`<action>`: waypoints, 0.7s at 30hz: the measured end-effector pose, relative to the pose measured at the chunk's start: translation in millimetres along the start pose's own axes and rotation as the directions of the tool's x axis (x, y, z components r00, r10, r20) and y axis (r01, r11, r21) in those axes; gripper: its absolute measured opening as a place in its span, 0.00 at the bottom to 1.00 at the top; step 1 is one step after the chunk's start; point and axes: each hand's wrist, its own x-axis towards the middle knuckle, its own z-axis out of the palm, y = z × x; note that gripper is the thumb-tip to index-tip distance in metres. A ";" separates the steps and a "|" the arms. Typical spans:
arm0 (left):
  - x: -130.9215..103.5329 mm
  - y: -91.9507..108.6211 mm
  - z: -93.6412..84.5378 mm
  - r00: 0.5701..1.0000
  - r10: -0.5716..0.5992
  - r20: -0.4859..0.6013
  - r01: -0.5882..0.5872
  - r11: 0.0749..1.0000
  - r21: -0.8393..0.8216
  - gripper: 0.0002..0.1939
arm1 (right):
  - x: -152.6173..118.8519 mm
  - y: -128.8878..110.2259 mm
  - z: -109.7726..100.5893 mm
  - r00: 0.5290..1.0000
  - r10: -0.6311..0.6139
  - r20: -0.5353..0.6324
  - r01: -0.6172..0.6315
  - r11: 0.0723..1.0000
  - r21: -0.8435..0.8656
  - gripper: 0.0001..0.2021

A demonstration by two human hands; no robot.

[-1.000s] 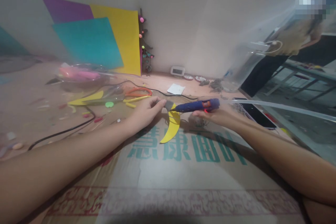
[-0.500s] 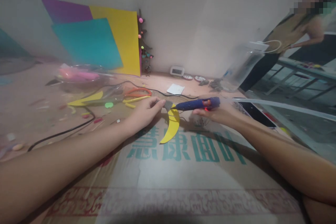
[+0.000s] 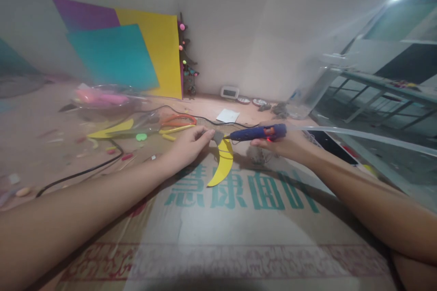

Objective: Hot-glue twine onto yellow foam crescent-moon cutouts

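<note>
Between the thumb and fingers of my left hand (image 3: 194, 143) is a small grey piece (image 3: 218, 136), pinched at the top of a yellow crescent-shaped cutout (image 3: 223, 163). The crescent hangs over the printed cardboard (image 3: 218, 227), its tip pointing down and left. A thin dark strand crosses its upper part. My right hand (image 3: 273, 142) is closed around a blue hot glue gun (image 3: 257, 132) with a red light showing. The gun's nozzle points left and meets the crescent's top edge by the grey piece. A long clear glue stick (image 3: 341, 132) runs out of its back end.
Orange-handled scissors (image 3: 179, 120) and a yellow-handled tool (image 3: 177, 131) lie beyond my left hand. A black cable (image 3: 82, 168) winds across the left side among scraps. Coloured sheets (image 3: 112, 54) lean on the wall. A phone-like dark slab (image 3: 332, 145) lies beyond my right forearm.
The glue gun's nozzle has shifted slightly up along the crescent's top edge. My left hand stays put. The person standing at the upper right has gone from view.
</note>
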 end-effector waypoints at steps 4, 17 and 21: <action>0.8 -1.8 0.0 1.000 -0.001 0.011 0.001 1.000 0.002 0.18 | 1.4 -0.2 -2.4 1.000 0.019 -0.014 -0.020 0.999 -0.047 0.18; 0.5 -1.1 0.5 1.000 -0.003 0.014 0.002 1.000 0.012 0.18 | 2.7 5.9 -3.0 1.000 0.007 0.008 -0.006 0.996 -0.089 0.13; 0.5 -0.9 0.8 1.000 0.005 0.022 -0.005 1.000 0.014 0.19 | 4.8 12.0 -2.8 1.000 0.003 -0.009 -0.004 0.992 -0.123 0.15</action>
